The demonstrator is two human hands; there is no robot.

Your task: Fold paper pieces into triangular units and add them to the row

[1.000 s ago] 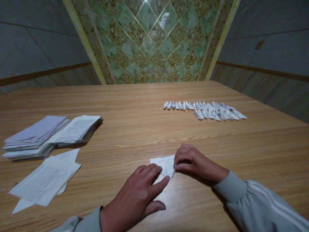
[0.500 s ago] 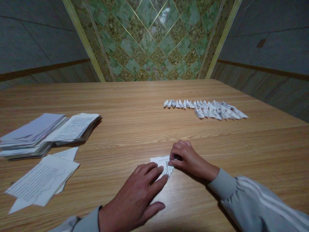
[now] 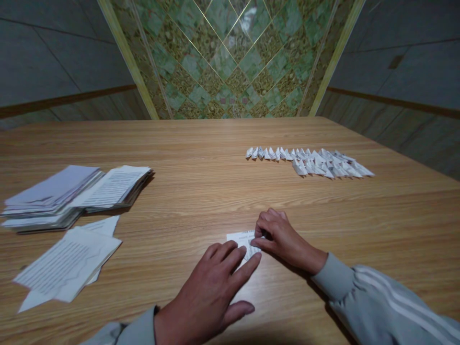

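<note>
From where I stand, the biggest thing is the green-and-gold tiled wall [image 3: 237, 62], filling the top centre of the frame. Below it the wood-grain tabletop [image 3: 197, 191] runs nearly from side to side. At the left of the frame lie a thick paper stack [image 3: 53, 184] and, against its right side, a printed stack [image 3: 117, 187]; just below them, loose sheets [image 3: 68, 263] overlap at angles. Rows of pointed folded papers [image 3: 314, 167] stand right of centre, higher up.

The left hand [image 3: 212, 287] lies palm down at lower centre, fingers spread, its fingertips on the near part of a small printed sheet and its thumb held clear. The right hand [image 3: 283, 239] comes in from the right, thumb and fingertips drawn together, seemingly pinching the sheet's right side.

The small printed sheet [image 3: 237, 237], a little below centre, lies to the upper right of the left hand and left of the right hand's wrist, so both touch it. Its far edge runs roughly left to right; the fingers hide too much for me to tell its long axis.

Compared with a second ago, the right fingertips have come inward over the sheet, and the left index finger reaches further right.
</note>
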